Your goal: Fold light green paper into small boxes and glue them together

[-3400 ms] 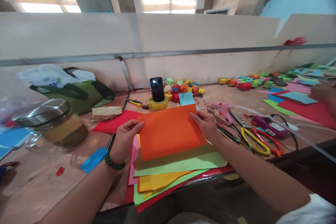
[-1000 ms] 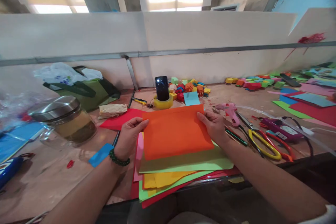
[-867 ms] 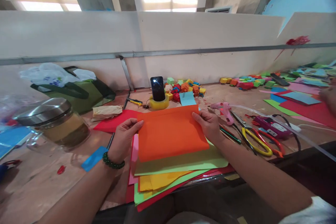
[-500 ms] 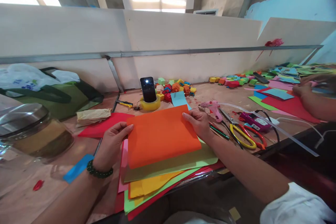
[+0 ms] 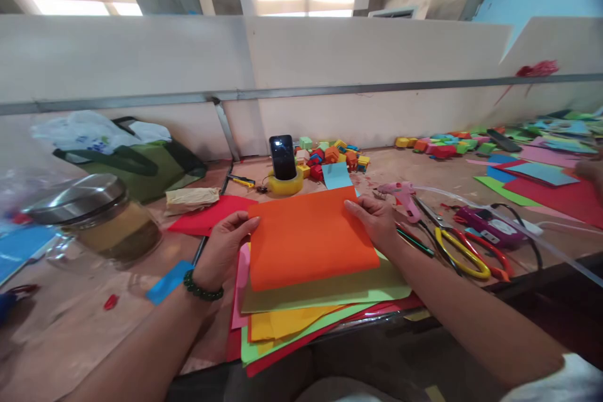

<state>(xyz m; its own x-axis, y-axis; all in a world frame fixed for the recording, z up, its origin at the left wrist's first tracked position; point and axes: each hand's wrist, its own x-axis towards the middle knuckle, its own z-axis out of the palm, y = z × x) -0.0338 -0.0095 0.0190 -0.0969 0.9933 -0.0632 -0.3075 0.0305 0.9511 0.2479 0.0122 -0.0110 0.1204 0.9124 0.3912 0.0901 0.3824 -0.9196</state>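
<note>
An orange sheet of paper [image 5: 311,242] is held up by its two sides, its lower edge curving over the stack beneath. My left hand [image 5: 226,248], with a dark green bead bracelet at the wrist, pinches the left edge between thumb and fingers. On the opposite edge, near the upper corner, my right hand [image 5: 374,220] has the same kind of pinch. Under the sheet lies a stack of coloured paper [image 5: 292,323] in green, yellow, pink and red, close to the table's front edge.
To the right lie a pink glue gun [image 5: 400,195], yellow-handled scissors [image 5: 464,257] and red-handled pliers [image 5: 490,254]. A phone [image 5: 282,157] leans in a tape roll [image 5: 286,183] before small paper boxes [image 5: 332,156]. A glass jug [image 5: 113,226] stands left. A co-worker's hand [image 5: 591,173] shows far right.
The whole view has shifted to the left, so things appear further right. Both hands keep hold of the orange sheet, and the co-worker's hand is now mostly out of frame.
</note>
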